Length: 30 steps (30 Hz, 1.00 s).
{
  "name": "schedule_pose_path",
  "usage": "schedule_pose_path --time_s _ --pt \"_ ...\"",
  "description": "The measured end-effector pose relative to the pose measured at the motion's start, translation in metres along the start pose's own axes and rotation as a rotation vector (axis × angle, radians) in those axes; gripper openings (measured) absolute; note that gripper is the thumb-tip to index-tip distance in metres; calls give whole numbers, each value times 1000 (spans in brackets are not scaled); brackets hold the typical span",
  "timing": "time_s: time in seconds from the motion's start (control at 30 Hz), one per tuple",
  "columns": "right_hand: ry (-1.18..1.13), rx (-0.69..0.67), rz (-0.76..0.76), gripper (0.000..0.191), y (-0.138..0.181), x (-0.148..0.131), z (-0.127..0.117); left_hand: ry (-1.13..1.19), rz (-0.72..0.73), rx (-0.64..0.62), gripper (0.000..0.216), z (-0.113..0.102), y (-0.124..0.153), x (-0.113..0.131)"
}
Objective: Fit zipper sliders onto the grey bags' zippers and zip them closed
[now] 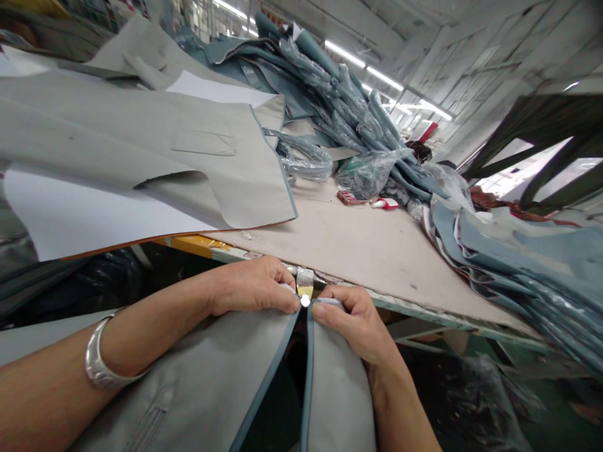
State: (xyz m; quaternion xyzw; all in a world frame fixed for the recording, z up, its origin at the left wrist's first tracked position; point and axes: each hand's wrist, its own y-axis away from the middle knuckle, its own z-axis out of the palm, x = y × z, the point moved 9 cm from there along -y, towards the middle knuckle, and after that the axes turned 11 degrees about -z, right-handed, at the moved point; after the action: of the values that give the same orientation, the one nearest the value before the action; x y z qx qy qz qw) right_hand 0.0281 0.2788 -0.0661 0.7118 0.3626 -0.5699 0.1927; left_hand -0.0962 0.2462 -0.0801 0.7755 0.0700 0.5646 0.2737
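Note:
My left hand (261, 287) is closed, thumb and fingers pinching the top corner of a grey fabric piece (207, 370) with blue-grey edge binding. Opposite it, my right hand (348, 317) pinches another bound corner of grey fabric (339, 383). The two bound edges nearly meet at the top and spread apart lower down, leaving a dark gap. Just between my fingertips, at the table edge, sits a small metal fixture (305, 279) with a yellowish part and a bright white spot below it. A silver bangle (97, 358) circles my left wrist.
Across the table (358, 242) lies a large grey bound panel (202, 150) over white sheets (103, 210). Plastic-wrapped blue-grey strips (339, 100) are heaped behind. More blue-grey pieces (518, 263) pile up at right. A small red-and-white tube (385, 203) lies near the heap.

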Motion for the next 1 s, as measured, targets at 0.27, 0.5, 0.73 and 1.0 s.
schedule_pose_path --time_s 0.27,0.5,0.73,1.0 --pt "34 -13 -20 30 -3 -2 -1 25 6 -11 27 0 0 -1" --pt "49 -24 7 29 -1 0 0 10 11 -17 25 0 -1 -2" --pt "80 -25 2 28 -3 -4 2 31 33 -37 27 4 0 -1" --pt "81 -49 5 29 -5 -5 3 32 49 -19 30 2 -2 0"
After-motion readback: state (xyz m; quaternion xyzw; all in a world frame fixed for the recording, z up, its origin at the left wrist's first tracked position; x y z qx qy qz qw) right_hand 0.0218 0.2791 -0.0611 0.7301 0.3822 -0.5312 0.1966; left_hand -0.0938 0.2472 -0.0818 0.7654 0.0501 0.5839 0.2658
